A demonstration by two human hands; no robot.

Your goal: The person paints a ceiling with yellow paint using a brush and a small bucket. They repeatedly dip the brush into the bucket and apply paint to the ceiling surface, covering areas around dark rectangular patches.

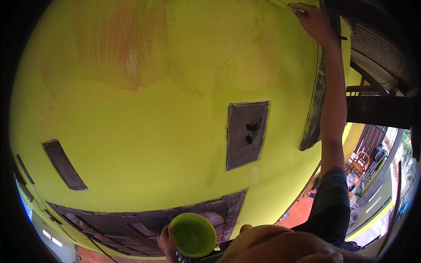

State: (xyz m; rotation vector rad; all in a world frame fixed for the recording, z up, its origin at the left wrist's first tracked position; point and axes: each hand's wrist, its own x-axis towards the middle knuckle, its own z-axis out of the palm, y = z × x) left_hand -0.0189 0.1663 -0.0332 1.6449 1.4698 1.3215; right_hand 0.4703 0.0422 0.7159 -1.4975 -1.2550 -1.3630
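A yellow-green wall [153, 118] fills most of the view. My right arm is stretched up high along its right side. There, my right hand [312, 23] is closed on a thin paintbrush [279, 3] smeared yellow-green, whose far end runs out of the top edge. Low in the middle, my left hand [166, 242] grips the side of a round paint bucket [194, 235]. Yellow-green paint coats the bucket's inside and rim. Reddish streaks [123, 44] show through the wall's paint at the upper left, and a thin crack runs down near the top middle.
A dark panel [247, 136] with two black holes is set in the wall, and a narrow dark strip [65, 165] lies farther left. Dark window frames [144, 221] stand below. To the right are a dark beam [379, 110], a wooden chair [360, 161] and an orange floor [298, 208] far down.
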